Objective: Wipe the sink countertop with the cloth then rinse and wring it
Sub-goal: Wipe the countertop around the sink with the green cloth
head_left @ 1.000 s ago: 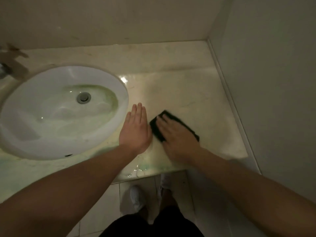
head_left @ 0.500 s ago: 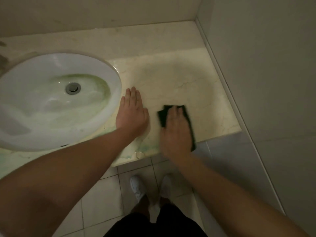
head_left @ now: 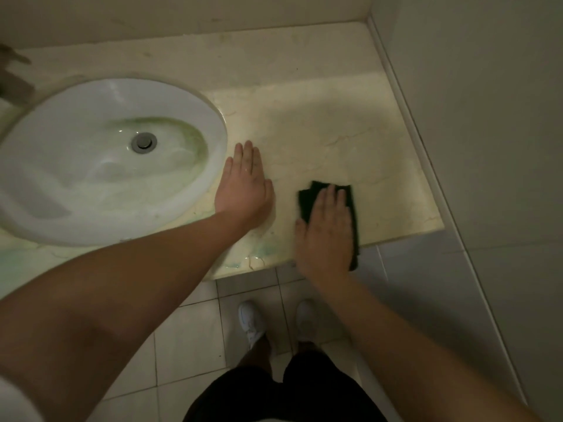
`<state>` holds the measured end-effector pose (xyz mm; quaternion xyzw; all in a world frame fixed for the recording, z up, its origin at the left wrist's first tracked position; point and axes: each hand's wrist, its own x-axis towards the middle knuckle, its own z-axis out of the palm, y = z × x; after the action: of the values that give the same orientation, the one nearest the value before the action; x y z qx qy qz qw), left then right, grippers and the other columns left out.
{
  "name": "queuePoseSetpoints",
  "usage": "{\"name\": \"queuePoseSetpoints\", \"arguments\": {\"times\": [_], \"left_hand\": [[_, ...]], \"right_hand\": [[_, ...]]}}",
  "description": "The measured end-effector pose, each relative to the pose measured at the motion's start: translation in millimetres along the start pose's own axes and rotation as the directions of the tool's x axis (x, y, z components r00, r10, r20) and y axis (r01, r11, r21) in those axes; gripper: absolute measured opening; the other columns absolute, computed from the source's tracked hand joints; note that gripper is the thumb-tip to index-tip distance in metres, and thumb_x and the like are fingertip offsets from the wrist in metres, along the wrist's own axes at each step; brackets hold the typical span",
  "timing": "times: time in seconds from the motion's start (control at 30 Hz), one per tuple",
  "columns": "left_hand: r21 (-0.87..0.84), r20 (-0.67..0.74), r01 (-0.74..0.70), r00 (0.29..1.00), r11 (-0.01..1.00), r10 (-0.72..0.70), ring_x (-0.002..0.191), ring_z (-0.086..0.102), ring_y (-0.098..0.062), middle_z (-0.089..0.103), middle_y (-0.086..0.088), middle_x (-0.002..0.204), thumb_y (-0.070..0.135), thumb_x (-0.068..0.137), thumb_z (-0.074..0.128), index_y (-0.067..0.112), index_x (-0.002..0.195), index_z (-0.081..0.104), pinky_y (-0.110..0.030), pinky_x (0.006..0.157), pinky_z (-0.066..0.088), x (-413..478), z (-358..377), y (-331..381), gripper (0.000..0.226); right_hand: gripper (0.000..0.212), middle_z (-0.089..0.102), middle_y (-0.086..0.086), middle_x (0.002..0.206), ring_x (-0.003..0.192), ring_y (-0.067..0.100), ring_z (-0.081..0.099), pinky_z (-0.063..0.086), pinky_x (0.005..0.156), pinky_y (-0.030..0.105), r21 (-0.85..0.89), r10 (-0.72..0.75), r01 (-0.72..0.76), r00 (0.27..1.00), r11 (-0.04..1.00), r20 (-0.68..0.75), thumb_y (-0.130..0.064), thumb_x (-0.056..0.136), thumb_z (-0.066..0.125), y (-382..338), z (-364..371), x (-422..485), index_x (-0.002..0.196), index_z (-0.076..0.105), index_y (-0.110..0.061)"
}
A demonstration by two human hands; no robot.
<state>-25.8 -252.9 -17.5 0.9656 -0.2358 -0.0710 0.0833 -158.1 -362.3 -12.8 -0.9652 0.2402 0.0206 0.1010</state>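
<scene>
Dim bathroom, viewed from above. Nearest: pale tiled floor (head_left: pixel 189 339) with dark grout lines; two white shoes (head_left: pixel 250 322) on it, below dark shorts (head_left: pixel 283 394).

Countertop (head_left: pixel 320 138): one, cream marble with faint veining, its front edge overhanging the floor; wet patches with a greenish tinge near that edge, between the two hands. Right side meets a plain wall (head_left: pixel 475 117).

Sink (head_left: pixel 76 166): one, white oval basin set into the countertop on the left, green-stained around one metal drain (head_left: pixel 143 142). Faucet (head_left: pixel 12 77): one, only partly in view at far left (blurred).

Hands: two, apart. Left hand (head_left: pixel 243 187) lies flat, fingers together and extended, palm down on the countertop just beside the sink rim, holding nothing. Right hand (head_left: pixel 326 229) lies flat, fingers extended, pressing on the cloth.

Cloth (head_left: pixel 307 199): one, dark, at the countertop's front edge right of the left hand, mostly under the right palm; its far corners show past the fingertips, and its right edge hangs over the counter edge.

Back wall (head_left: pixel 182 13): plain, beige.
</scene>
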Motion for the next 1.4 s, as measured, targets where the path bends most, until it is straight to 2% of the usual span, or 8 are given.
{"name": "queuePoseSetpoints", "arguments": {"times": [0.13, 0.2, 0.27, 0.43, 0.67, 0.8, 1.07, 1.4], "left_hand": [[-0.141, -0.006, 0.067, 0.998, 0.988, -0.069, 0.150, 0.006, -0.033, 0.012, -0.020, 0.162, 0.022, 0.101, 0.028, -0.003, 0.152, 0.015, -0.044, 0.122, 0.009, 2, -12, 6, 0.058], [-0.197, -0.075, 0.159, 0.981, 0.967, -0.177, 0.147, 0.018, -0.034, 0.021, -0.022, 0.159, 0.018, 0.098, 0.030, -0.003, 0.150, 0.023, -0.045, 0.119, 0.022, -11, -23, 28, 0.056], [-0.117, -0.086, 0.098, 0.990, 0.988, -0.108, 0.148, 0.012, -0.039, 0.011, -0.022, 0.161, 0.018, 0.098, 0.025, -0.003, 0.151, 0.018, -0.048, 0.120, 0.020, -31, -20, 71, 0.058], [0.034, 0.157, 0.088, 0.983, 0.996, -0.092, 0.149, -0.012, -0.035, -0.015, -0.022, 0.161, 0.039, 0.099, 0.036, -0.003, 0.150, -0.014, -0.047, 0.122, -0.003, -58, 13, 131, 0.084], [0.029, 0.118, 0.043, 0.992, 0.999, -0.046, 0.150, -0.010, -0.029, -0.010, -0.015, 0.163, 0.043, 0.096, 0.033, 0.004, 0.154, -0.005, -0.041, 0.120, -0.008, -66, 11, 96, 0.079], [-0.080, -0.007, 0.190, 0.981, 0.978, -0.191, 0.151, 0.000, -0.027, 0.004, -0.014, 0.164, 0.035, 0.095, 0.029, 0.005, 0.155, 0.008, -0.043, 0.123, 0.007, -98, 2, 37, 0.070], [-0.018, -0.082, 0.558, 0.826, 0.830, -0.557, 0.150, 0.009, -0.032, 0.013, -0.021, 0.161, 0.033, 0.094, 0.026, -0.003, 0.153, 0.015, -0.046, 0.122, 0.012, -153, -12, -67, 0.069], [-0.094, 0.047, 0.139, 0.990, 0.986, -0.135, 0.151, -0.001, -0.030, 0.006, -0.017, 0.163, 0.035, 0.098, 0.028, 0.003, 0.154, 0.011, -0.046, 0.123, 0.007, -69, 11, 87, 0.068]], "right_hand": [[0.064, 0.006, 0.017, 0.161, 0.150, 0.031, 0.002, 0.003, 0.123, 0.046, 0.250, -0.211, 0.196, 0.977, 0.948, 0.033, -0.035, 0.100, 0.009, -19, -2, -2, 0.149, 0.027, 0.001], [0.051, 0.005, 0.007, 0.161, 0.150, 0.026, 0.004, 0.001, 0.122, 0.040, 0.435, -0.031, 0.036, 0.999, 0.900, -0.018, -0.028, 0.104, 0.022, 1, -19, 4, 0.151, 0.027, -0.007], [0.057, 0.006, 0.001, 0.163, 0.150, 0.017, 0.002, 0.001, 0.122, 0.035, 0.541, 0.169, -0.163, 0.985, 0.825, 0.039, -0.031, 0.101, 0.022, 28, -31, 10, 0.155, 0.013, -0.015], [0.069, 0.014, 0.011, 0.162, 0.150, 0.023, 0.005, 0.005, 0.123, 0.037, 0.416, 0.073, -0.077, 0.997, 0.906, 0.024, -0.030, 0.090, 0.020, 61, -27, 28, 0.153, 0.016, -0.003], [0.067, 0.011, 0.013, 0.162, 0.150, 0.025, 0.004, 0.002, 0.121, 0.035, 0.279, -0.170, 0.136, 0.980, 0.951, 0.100, -0.036, 0.096, 0.020, 34, -14, 50, 0.153, 0.014, -0.001], [0.070, 0.015, 0.015, 0.161, 0.149, 0.030, 0.012, 0.010, 0.120, 0.043, -0.005, -0.236, 0.237, 0.969, 0.971, 0.066, -0.036, 0.093, 0.027, 23, -1, 44, 0.153, 0.016, -0.001], [0.070, 0.008, 0.016, 0.162, 0.150, 0.031, 0.007, 0.011, 0.121, 0.046, -0.068, -0.269, 0.276, 0.958, 0.959, 0.101, -0.037, 0.096, 0.025, 20, -7, 45, 0.153, 0.009, -0.001], [0.066, 0.018, 0.015, 0.161, 0.149, 0.028, 0.017, 0.016, 0.119, 0.041, -0.012, -0.302, 0.305, 0.948, 0.952, 0.104, -0.031, 0.093, 0.015, 34, -4, 56, 0.152, 0.020, -0.001]]}}
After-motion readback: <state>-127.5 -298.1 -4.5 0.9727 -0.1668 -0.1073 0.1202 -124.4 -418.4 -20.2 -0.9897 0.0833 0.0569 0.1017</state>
